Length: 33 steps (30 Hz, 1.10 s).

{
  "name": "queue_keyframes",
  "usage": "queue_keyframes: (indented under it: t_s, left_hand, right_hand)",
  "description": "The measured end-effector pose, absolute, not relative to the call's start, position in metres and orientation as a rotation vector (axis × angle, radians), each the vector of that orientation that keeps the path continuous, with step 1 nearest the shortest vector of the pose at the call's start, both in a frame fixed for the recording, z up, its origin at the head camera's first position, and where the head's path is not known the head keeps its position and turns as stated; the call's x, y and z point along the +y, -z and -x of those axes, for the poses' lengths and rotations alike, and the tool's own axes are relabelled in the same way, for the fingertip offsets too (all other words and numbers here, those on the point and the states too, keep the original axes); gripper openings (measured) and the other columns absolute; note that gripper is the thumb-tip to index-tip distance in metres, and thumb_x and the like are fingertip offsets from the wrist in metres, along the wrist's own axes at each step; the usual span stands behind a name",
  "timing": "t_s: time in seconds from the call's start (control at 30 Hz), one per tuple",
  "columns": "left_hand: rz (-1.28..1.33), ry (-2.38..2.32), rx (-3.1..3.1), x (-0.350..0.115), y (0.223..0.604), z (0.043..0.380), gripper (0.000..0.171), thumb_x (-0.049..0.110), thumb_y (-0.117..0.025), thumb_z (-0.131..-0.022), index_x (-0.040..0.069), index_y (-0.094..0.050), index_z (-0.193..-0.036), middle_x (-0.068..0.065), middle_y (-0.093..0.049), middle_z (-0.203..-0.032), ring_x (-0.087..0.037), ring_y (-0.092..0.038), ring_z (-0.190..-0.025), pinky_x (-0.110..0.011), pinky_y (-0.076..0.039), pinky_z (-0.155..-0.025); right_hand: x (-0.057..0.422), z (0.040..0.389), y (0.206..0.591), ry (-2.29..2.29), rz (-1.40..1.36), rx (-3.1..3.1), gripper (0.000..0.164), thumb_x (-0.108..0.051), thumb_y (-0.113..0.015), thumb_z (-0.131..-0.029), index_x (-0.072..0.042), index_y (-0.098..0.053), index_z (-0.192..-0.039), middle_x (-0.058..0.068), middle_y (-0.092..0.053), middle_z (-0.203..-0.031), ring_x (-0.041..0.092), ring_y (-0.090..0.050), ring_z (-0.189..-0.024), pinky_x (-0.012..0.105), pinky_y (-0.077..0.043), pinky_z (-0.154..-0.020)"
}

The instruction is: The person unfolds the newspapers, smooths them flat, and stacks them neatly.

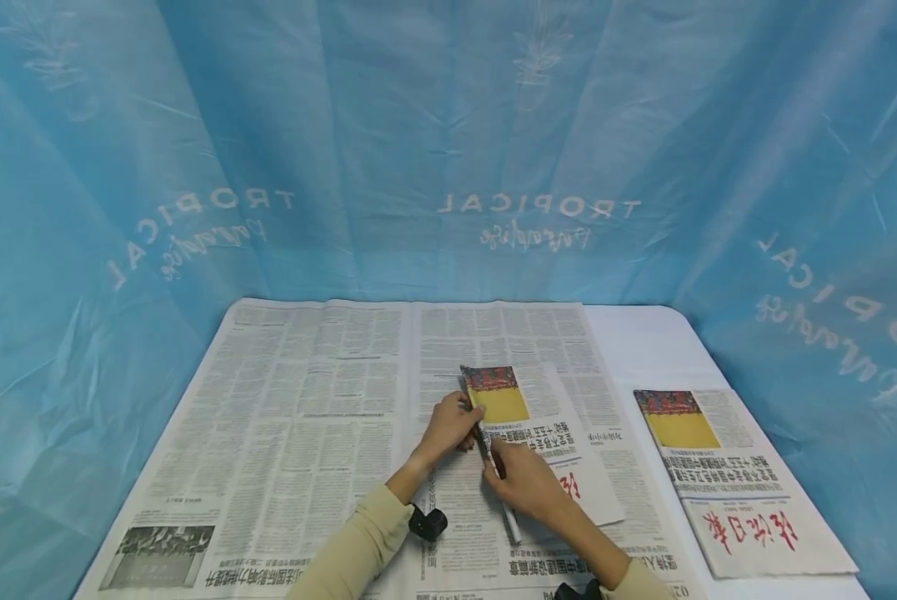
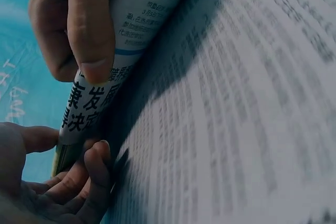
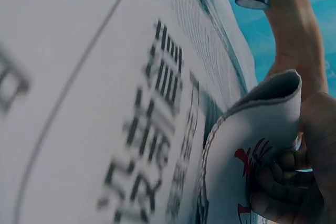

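Observation:
A folded newspaper [image 1: 594, 483] with a yellow-and-red picture and red characters lies at a slant, its left side curled up into a narrow roll. Near the far end of that roll, my left hand [image 1: 452, 423] pinches the paper, thumb on one side and fingers on the other. My right hand [image 1: 527, 483] grips the same roll closer to me. The left wrist view shows the roll [image 2: 131, 30] with printed text between the two hands. In the right wrist view, the open end of the curled newspaper [image 3: 252, 124] stands beside my right fingers.
Spread newspaper sheets [image 1: 306, 417] cover most of the white table [image 1: 636, 333]. A second folded newspaper [image 1: 749, 492] with the same picture lies flat at the right. Blue printed curtains [image 1: 448, 150] hang behind and on both sides.

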<state>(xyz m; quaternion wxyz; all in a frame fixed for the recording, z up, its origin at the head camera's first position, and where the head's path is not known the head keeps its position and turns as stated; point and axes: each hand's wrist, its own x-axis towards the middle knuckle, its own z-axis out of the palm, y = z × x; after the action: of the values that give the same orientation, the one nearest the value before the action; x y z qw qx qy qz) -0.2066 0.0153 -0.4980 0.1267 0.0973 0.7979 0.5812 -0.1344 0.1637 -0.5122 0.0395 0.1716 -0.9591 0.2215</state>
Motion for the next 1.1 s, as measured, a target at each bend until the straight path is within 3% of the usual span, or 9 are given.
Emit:
queue_keyframes:
  t_s: [0.2,0.33,0.43,0.53,0.73,0.9,1.1]
  left_hand:
    - [-0.260,-1.587,2.382,0.002,0.492,0.206,0.032,0.014,-0.054,-0.091,-0.010,-0.049,-0.112,-0.017,-0.063,-0.060,-0.024,-0.061,-0.045,-0.033,-0.051,-0.046]
    - [-0.244,-1.492,2.403,-0.008,0.495,0.208,0.038,0.014,-0.054,-0.090,-0.012,-0.046,-0.118,-0.014,-0.062,-0.057,-0.018,-0.060,-0.043,-0.029,-0.050,-0.046]
    - [-0.223,-1.456,2.399,-0.018,0.497,0.210,0.041,0.014,-0.055,-0.091,-0.011,-0.045,-0.122,-0.013,-0.062,-0.055,-0.017,-0.059,-0.042,-0.028,-0.050,-0.045]
    - [-0.218,-1.418,2.398,-0.028,0.497,0.212,0.041,0.015,-0.055,-0.091,-0.009,-0.045,-0.122,-0.012,-0.061,-0.055,-0.017,-0.058,-0.043,-0.028,-0.049,-0.045]
    - [-0.279,-1.350,2.441,-0.048,0.494,0.214,0.034,0.016,-0.054,-0.092,-0.006,-0.051,-0.117,-0.009,-0.061,-0.061,-0.014,-0.053,-0.046,-0.027,-0.043,-0.046]
    - [-0.255,-1.287,2.494,-0.064,0.489,0.213,0.034,0.018,-0.055,-0.091,-0.004,-0.053,-0.117,-0.005,-0.057,-0.060,-0.012,-0.044,-0.048,-0.026,-0.037,-0.049]
    - [-0.216,-1.249,2.527,-0.078,0.487,0.215,0.041,0.019,-0.057,-0.090,-0.006,-0.051,-0.121,-0.010,-0.065,-0.078,-0.015,-0.053,-0.061,-0.028,-0.040,-0.054]
  right_hand:
    - [0.153,0.134,0.517,-0.537,-0.636,-2.873,0.023,-0.032,-0.058,-0.087,-0.021,-0.045,-0.071,-0.013,-0.037,-0.054,-0.001,-0.030,-0.043,0.017,-0.026,-0.040]
    - [0.152,0.132,0.518,-0.505,-0.659,-2.826,0.020,-0.040,-0.055,-0.089,-0.022,-0.052,-0.079,-0.014,-0.045,-0.064,-0.001,-0.038,-0.050,0.017,-0.032,-0.045]
    - [0.155,0.135,0.518,-0.526,-0.708,-2.794,0.016,-0.037,-0.056,-0.090,-0.022,-0.058,-0.093,-0.010,-0.053,-0.081,0.002,-0.049,-0.066,0.021,-0.043,-0.057]
    - [0.163,0.141,0.518,-0.474,-0.764,-2.765,0.025,-0.033,-0.059,-0.088,-0.019,-0.059,-0.109,-0.003,-0.056,-0.103,0.011,-0.056,-0.092,0.031,-0.047,-0.078]
    - [0.189,0.147,0.522,-0.321,-0.828,-2.765,0.047,-0.034,-0.060,-0.087,-0.015,-0.051,-0.129,0.011,-0.046,-0.134,0.028,-0.042,-0.124,0.046,-0.035,-0.098]
    - [0.212,0.146,0.525,-0.299,-0.901,-2.757,0.053,-0.034,-0.057,-0.089,-0.010,-0.045,-0.135,0.015,-0.037,-0.143,0.032,-0.034,-0.131,0.049,-0.026,-0.104]
    - [0.230,0.143,0.530,-0.322,-0.912,-2.813,0.058,-0.040,-0.049,-0.093,-0.010,-0.036,-0.141,0.010,-0.030,-0.148,0.028,-0.026,-0.137,0.046,-0.017,-0.109]
